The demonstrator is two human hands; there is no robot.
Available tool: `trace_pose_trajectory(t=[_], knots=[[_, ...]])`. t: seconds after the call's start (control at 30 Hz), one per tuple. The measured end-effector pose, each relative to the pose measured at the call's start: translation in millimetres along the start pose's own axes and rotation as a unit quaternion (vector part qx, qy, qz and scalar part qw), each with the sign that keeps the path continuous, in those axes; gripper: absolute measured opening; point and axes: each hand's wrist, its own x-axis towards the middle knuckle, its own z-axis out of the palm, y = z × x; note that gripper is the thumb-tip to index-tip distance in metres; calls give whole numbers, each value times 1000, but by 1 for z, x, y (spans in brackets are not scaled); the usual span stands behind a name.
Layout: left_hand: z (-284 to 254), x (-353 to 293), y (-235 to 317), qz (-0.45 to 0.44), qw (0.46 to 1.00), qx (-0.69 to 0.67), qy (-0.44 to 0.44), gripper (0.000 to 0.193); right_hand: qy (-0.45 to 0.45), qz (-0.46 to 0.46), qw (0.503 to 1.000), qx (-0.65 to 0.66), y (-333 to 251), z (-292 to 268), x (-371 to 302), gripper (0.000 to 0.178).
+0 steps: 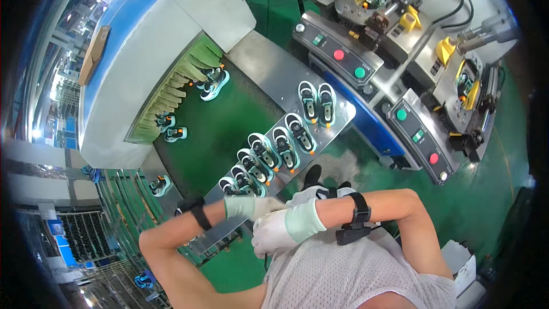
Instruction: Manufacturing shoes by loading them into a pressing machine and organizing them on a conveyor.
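Both hands wear white gloves with pale green cuffs and meet in front of my chest. My left hand (266, 207) reaches across from the left above the right one, and its fingers are largely hidden. Below it, my right hand (274, 232) is curled closed against my shirt; anything inside it is hidden. A thin black strip hangs just under that hand. Closest to the hands is a metal ledge (337, 119) bearing a slanting row of several black, white and mint sneakers (263, 151) with orange tabs. A pair of sneakers (317, 104) stands at its right end.
A green conveyor belt (211, 137) runs from a white machine (143, 63) with a green strip curtain, carrying more sneakers (214, 86). At right stands a press machine (366, 68) with control buttons and yellow clamps. A metal rack (123, 200) stands left.
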Motion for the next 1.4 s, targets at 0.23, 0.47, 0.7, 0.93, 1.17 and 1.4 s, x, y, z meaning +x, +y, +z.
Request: trace_pose_trajectory(t=[0.23, 0.47, 0.7, 0.93, 1.17, 1.4], knots=[[46, -19, -4, -39, 996, -72, -25, 44, 131, -144, 976, -97, -17, 2, 43, 10], [39, -23, -13, -67, 989, -89, -94, 44, -2, -69, 994, 80, -13, 15, 53, 14], [60, -24, -17, -80, 982, -139, -99, 44, -5, -64, 985, 158, -9, 21, 37, 15], [95, -28, -21, -90, 972, -207, -72, 44, 5, -43, 983, 181, -13, 32, 22, 15], [123, -33, -24, -99, 956, -270, -51, 44, 20, -18, 979, 203, -11, 40, 11, 16], [168, -42, -25, -106, 928, -358, 2, 45, 79, 8, 986, 144, 15, 53, 11, 13]])
